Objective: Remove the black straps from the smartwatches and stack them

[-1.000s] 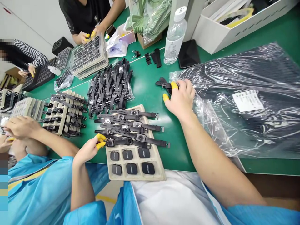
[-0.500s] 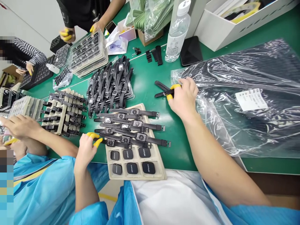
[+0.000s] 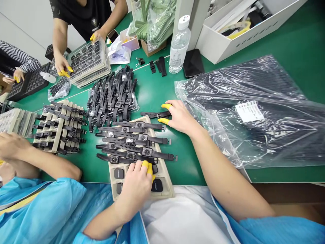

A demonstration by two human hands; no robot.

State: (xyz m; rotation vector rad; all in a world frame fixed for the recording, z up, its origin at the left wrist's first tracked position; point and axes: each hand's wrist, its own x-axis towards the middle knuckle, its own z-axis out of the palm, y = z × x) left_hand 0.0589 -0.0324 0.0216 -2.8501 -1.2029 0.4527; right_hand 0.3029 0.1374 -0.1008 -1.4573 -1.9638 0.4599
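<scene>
My left hand (image 3: 137,184), with yellow finger cots, is over the lower part of the beige tray (image 3: 167,189). Its fingers are closed at a dark square watch case (image 3: 155,168), which sits tilted beside the fingertips; the hand partly hides it. Other square cases (image 3: 119,173) lie in the tray's pockets. Across the upper part of the tray rest several watches with black straps (image 3: 143,137). To the right, my right hand (image 3: 177,117) has its yellow-tipped thumb and forefinger spread around the end of a black watch strap (image 3: 154,115) lying on the table.
A clear plastic bag of black straps (image 3: 218,101) covers the right side. Beyond are a water bottle (image 3: 179,45), a black tablet-like slab (image 3: 193,63) and a white box (image 3: 228,42). Piled watches (image 3: 111,95) and a loaded rack (image 3: 59,128) stand left. Co-workers sit left and opposite.
My left hand has moved right from the watch straps' ends to the cases in the tray. My right hand has brought the strap left beside the tray and spread its fingers.
</scene>
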